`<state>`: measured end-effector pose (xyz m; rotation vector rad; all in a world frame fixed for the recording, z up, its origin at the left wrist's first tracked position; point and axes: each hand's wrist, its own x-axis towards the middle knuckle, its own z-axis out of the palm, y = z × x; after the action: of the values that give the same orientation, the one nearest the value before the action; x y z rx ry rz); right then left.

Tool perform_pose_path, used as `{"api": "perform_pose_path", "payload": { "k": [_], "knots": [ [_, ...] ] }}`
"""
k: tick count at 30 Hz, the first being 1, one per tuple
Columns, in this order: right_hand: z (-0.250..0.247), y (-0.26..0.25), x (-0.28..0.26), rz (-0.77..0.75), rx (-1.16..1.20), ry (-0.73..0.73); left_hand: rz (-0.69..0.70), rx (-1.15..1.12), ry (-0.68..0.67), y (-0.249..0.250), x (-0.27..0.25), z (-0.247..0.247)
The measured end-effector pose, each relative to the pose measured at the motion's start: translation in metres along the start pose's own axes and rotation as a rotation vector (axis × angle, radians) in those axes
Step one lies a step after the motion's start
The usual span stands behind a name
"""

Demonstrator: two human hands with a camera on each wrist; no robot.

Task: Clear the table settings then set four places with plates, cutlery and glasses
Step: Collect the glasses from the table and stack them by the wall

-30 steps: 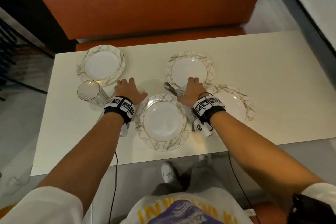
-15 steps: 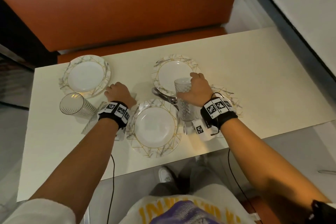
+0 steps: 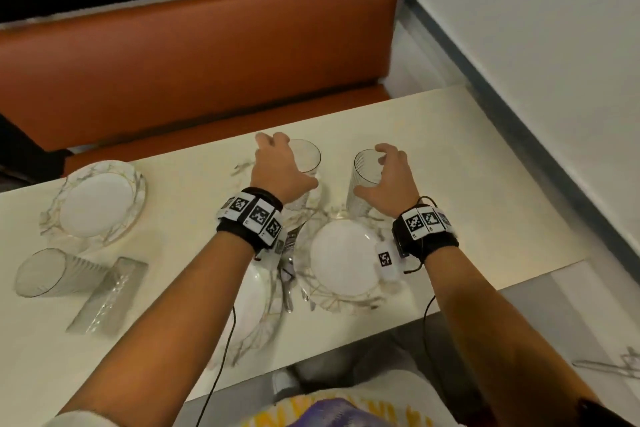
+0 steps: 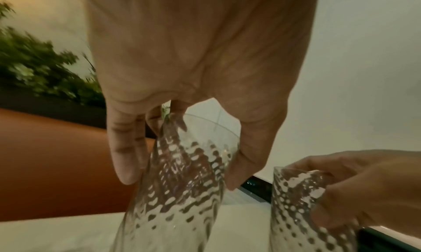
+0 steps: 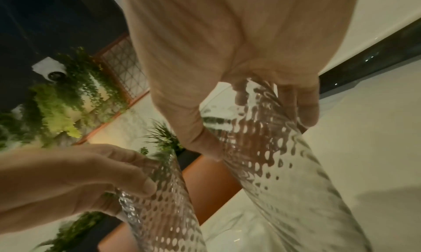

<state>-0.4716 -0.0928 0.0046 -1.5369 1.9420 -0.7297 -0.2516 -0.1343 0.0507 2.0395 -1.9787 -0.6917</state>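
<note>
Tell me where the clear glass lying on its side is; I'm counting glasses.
In the head view, the clear glass lying on its side is at the table's near left, beside a clear rectangular block.

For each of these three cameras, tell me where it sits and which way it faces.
Head: worn on the head, looking down at the table; both forearms show.
Left wrist: under the left hand, looking along its fingers gripping a glass.
Right wrist: under the right hand, which grips a second glass.
Shared: both wrist views show both glasses and the other hand.
</note>
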Motion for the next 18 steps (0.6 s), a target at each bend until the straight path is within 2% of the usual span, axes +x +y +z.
{"api": "perform_pose_path", "payload": {
  "k": [4,10,14,18],
  "knots": [
    [-0.058,0.068,0.043,0.088,-0.104,0.055,0.012,-0.122,-0.067,0.084,0.024,0.060],
    [-0.125,0.150,0.114,0.175,-0.197,0.026,0.040,-0.156,-0.097,0.189,0.069,0.135],
    [-0.157,0.183,0.160,0.161,-0.227,0.027,0.042,-0.147,-0.095,0.244,0.099,0.169],
    [-0.177,0.199,0.196,0.135,-0.299,0.044,0.044,-0.131,-0.100,0.278,0.127,0.193]
  ]
}}
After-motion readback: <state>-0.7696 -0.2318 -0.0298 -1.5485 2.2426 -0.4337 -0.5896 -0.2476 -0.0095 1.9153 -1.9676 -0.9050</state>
